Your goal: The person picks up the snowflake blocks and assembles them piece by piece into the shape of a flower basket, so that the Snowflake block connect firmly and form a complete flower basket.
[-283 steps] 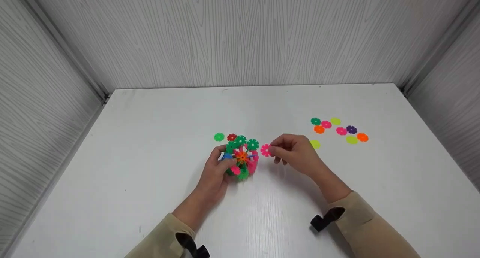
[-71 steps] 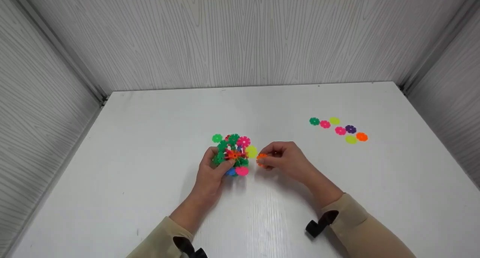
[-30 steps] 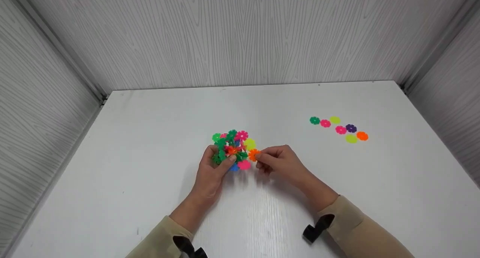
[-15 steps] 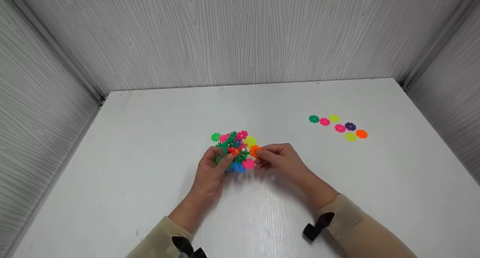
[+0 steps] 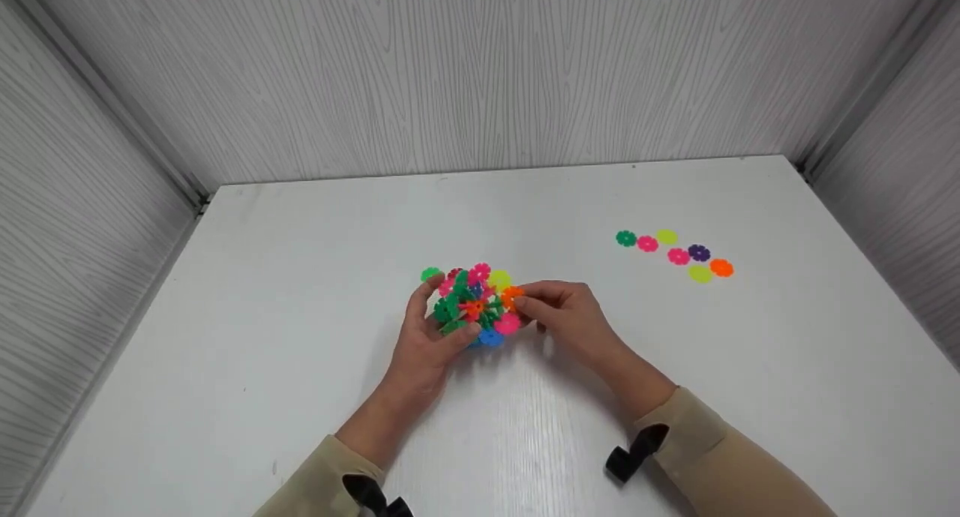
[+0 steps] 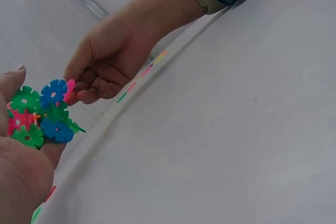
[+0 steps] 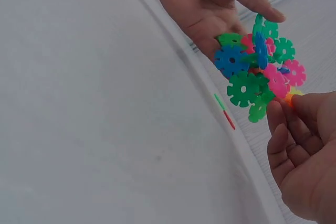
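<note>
Interlocking snowflake discs in green, pink, blue, orange and yellow form a ball-shaped cluster [image 5: 463, 296]. My left hand [image 5: 420, 352] holds it from the left, with the thumb across its near side and the index finger raised along the far side. Between thumb and fingertips my right hand [image 5: 577, 320] pinches an orange snowflake disc [image 5: 511, 295] at the cluster's right edge, beside a yellow disc. Seen from the right wrist, green discs [image 7: 243, 89] and a blue disc [image 7: 231, 60] face the camera, while the orange disc [image 7: 289, 98] is mostly hidden by fingers.
Loose snowflake discs lie flat at the table's right rear: green [image 5: 626, 238], pink [image 5: 647, 244], purple [image 5: 699, 253], orange [image 5: 721, 268] and yellow [image 5: 700, 275] among them. Just behind the cluster lies a light green disc [image 5: 430, 274], with a red one partly hidden. Wood-grain panels enclose the white table [image 5: 300, 277].
The orange disc has come from apart to the cluster's right edge. Earlier, a pink and a yellow disc joined the cluster. The left hand has turned the cluster and its index finger has lifted.
</note>
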Demonstrator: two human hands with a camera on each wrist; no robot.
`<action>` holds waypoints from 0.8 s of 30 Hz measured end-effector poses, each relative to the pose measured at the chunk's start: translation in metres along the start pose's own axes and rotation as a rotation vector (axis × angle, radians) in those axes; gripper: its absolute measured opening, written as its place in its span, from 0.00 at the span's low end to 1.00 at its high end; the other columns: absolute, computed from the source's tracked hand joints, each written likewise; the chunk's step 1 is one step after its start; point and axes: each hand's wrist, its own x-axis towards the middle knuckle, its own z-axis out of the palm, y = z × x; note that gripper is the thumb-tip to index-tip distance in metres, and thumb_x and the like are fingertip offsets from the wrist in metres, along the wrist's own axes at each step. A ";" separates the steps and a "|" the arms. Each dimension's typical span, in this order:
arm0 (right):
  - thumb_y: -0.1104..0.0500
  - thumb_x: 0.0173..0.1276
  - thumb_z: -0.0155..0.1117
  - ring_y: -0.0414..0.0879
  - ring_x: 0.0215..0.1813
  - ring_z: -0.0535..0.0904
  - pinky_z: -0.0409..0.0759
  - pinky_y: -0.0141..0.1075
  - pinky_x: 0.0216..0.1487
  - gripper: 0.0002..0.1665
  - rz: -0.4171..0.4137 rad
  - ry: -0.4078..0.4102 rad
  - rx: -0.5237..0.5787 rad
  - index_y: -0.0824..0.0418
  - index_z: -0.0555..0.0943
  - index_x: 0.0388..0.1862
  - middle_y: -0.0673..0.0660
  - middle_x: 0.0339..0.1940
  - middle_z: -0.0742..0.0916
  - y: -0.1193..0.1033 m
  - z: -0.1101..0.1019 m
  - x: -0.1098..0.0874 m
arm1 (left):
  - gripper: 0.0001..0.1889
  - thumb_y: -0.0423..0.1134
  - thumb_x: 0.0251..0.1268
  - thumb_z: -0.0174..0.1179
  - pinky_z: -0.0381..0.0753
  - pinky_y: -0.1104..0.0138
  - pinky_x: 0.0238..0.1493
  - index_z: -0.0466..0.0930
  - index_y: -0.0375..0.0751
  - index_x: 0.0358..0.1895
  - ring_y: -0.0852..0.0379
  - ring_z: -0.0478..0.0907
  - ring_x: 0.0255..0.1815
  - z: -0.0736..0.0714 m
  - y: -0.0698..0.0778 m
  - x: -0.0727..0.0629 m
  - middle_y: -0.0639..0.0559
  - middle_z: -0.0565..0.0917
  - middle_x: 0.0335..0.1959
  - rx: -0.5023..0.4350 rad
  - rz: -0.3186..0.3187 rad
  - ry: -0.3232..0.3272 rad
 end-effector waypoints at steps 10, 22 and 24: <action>0.56 0.76 0.72 0.55 0.41 0.87 0.87 0.42 0.42 0.14 -0.059 0.030 -0.113 0.60 0.91 0.55 0.55 0.42 0.93 -0.003 -0.001 -0.002 | 0.42 0.31 0.71 0.70 0.77 0.61 0.69 0.60 0.52 0.83 0.48 0.59 0.82 -0.002 -0.002 0.000 0.52 0.60 0.83 0.090 -0.015 -0.025; 0.60 0.72 0.75 0.51 0.35 0.86 0.89 0.45 0.43 0.08 -0.140 0.014 -0.094 0.61 0.91 0.47 0.55 0.43 0.92 -0.002 0.000 -0.002 | 0.41 0.30 0.69 0.71 0.76 0.62 0.70 0.61 0.49 0.82 0.48 0.59 0.83 0.000 0.000 -0.002 0.51 0.60 0.84 0.121 -0.022 0.041; 0.61 0.72 0.74 0.50 0.35 0.86 0.89 0.42 0.43 0.08 -0.138 0.005 -0.069 0.63 0.91 0.47 0.57 0.45 0.92 -0.002 0.000 -0.001 | 0.42 0.30 0.69 0.71 0.76 0.61 0.70 0.61 0.49 0.82 0.48 0.59 0.83 0.000 0.001 -0.002 0.51 0.61 0.83 0.114 -0.023 0.038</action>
